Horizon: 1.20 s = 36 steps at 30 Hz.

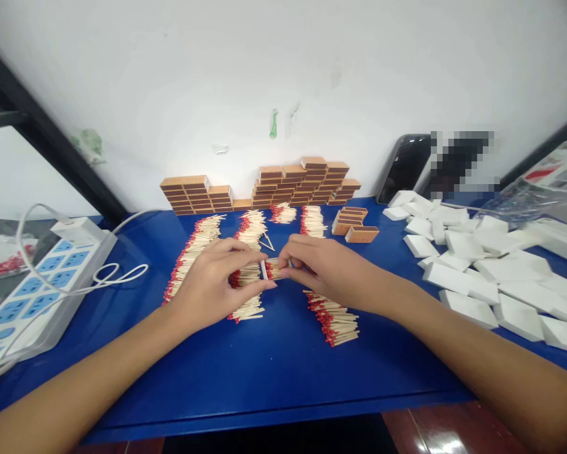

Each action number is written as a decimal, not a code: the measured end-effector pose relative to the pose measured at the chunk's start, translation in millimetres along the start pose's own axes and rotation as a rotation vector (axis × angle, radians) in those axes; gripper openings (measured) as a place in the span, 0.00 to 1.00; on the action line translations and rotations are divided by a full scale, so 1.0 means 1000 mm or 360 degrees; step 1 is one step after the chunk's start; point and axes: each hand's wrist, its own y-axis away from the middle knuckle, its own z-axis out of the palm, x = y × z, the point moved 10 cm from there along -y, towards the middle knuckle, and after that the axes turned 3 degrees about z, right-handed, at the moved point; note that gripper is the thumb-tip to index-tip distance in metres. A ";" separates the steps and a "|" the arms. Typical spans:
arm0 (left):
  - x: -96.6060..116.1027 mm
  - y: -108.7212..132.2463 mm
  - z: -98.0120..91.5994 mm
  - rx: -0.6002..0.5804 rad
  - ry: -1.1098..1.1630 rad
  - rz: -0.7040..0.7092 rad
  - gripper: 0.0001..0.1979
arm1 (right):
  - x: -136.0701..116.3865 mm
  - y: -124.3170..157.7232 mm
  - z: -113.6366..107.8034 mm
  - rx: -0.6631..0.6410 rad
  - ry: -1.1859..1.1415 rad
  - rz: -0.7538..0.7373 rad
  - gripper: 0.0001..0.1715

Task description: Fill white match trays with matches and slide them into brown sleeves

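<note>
Forearms in close over the blue table (283,378), both hands meeting on one small tray of matches (270,269).
Risk, I'd say: tilt it or loosen my pinch and sticks spill into the match rows (333,318) underneath. Now my left hand (212,284) is curled, thumb and fingers clamped on the tray's left end; my right hand (325,268) is nearly closed, fingertips pressing its right end, just above mid-table.

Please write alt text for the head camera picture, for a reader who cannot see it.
The left hand and the right hand hold a small box between their fingers over a blue table. Rows of red-tipped matches lie around them; brown boxes are stacked at the back, white boxes lie at the right, a power strip at the left.
</note>
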 end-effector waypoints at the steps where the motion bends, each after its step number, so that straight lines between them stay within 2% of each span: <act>1: 0.000 0.000 0.000 0.0001 0.0012 -0.0003 0.18 | 0.002 0.000 -0.001 0.0013 -0.0001 -0.0007 0.08; 6: 0.000 0.000 0.000 -0.0008 0.0057 -0.0015 0.18 | 0.009 -0.002 -0.006 0.0076 0.0001 -0.0049 0.06; 10: 0.001 -0.001 0.000 -0.0016 0.0093 -0.0024 0.18 | 0.006 -0.002 -0.007 0.0107 -0.0018 -0.0102 0.05; 13: -0.001 0.000 0.000 -0.0015 0.0098 -0.0054 0.18 | 0.004 -0.001 -0.016 0.0153 -0.0002 -0.0144 0.06; 15: -0.004 0.001 0.000 -0.0012 0.0089 -0.0073 0.18 | 0.014 -0.001 -0.032 0.0263 0.0089 -0.0080 0.07; 18: -0.008 0.002 -0.001 0.0000 0.0068 -0.0106 0.18 | 0.046 0.000 -0.056 0.0372 0.0384 0.0175 0.08; 21: -0.010 0.003 -0.001 0.0000 0.0034 -0.0116 0.17 | 0.076 -0.001 -0.056 0.0180 0.0558 0.0326 0.09; 24: -0.008 0.002 -0.003 0.0007 0.0000 -0.0080 0.17 | 0.089 -0.002 -0.044 0.0006 0.0512 0.0338 0.08; 32: -0.006 0.001 -0.006 0.0029 -0.0041 -0.0049 0.18 | 0.098 -0.001 -0.027 -0.0206 0.0502 0.0491 0.08; 36: -0.005 0.002 -0.006 0.0021 -0.0039 -0.0049 0.17 | 0.097 -0.001 -0.026 -0.0242 0.0440 0.0430 0.07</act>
